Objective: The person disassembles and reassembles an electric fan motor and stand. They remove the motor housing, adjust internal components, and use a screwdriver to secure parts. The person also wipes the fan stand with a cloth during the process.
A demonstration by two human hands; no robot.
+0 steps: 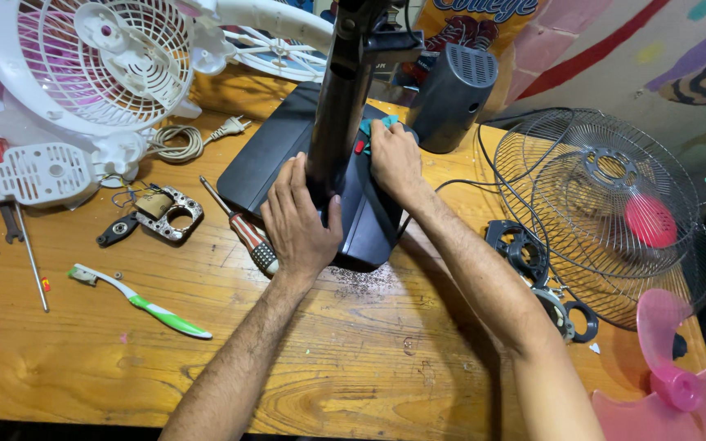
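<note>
Head view shows your left hand [300, 220] wrapped around the foot of the black pole [338, 106], fingers closed on it where it meets the dark fan base [275, 151] in the middle of the table [353, 359]. Your right hand [394, 159] presses a teal cloth [376, 125] against the pole's other side, fingers curled over it. Just left of the base, touching your left hand, lies a screwdriver [243, 233] with a striped handle. Farther left sit a metal bracket [169, 214], a green and white toothbrush [145, 304] and a white fan housing [100, 65]. Behind the base stands a grey motor cover [451, 94]. To your right rest a wire grille [606, 204] and a pink blade [680, 376].
</note>
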